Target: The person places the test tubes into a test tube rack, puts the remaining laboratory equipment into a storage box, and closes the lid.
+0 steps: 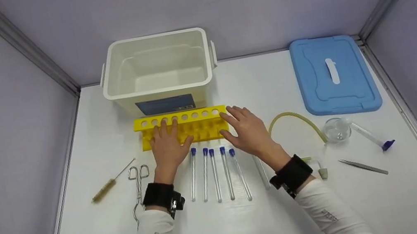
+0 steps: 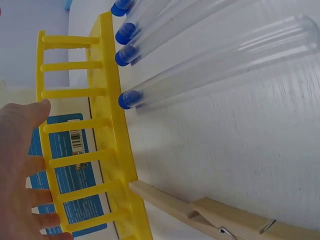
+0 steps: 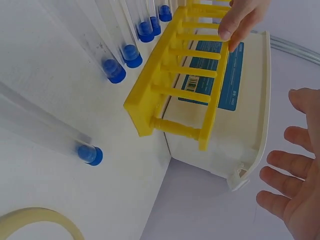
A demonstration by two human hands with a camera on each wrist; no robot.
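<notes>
A yellow test tube rack [image 1: 184, 133] stands upright in front of a white bin [image 1: 117, 94]. My left hand [image 1: 167, 146] rests its spread fingers on the rack's upper plate, thumb at the front edge. Beside the rack's right end, my right hand [image 1: 250, 131] has its fingers spread and holds nothing; in the right wrist view this hand [image 3: 300, 165] is apart from the rack [image 3: 172, 75]. Several blue-capped test tubes [image 1: 216, 176] lie in front of the rack, one test tube [image 3: 45, 122] apart to the right. A wooden clamp [image 2: 215, 210] lies near the rack in the left wrist view.
At left lie a tube brush [image 1: 105, 189] and metal tongs [image 1: 137, 182]. The right side holds a blue lid [image 1: 314, 83], yellow tubing [image 1: 296, 114], a glass dish [image 1: 336, 132], a cylinder with a blue base [image 1: 370, 135], tweezers [image 1: 363, 167] and a stopper [image 1: 323, 174].
</notes>
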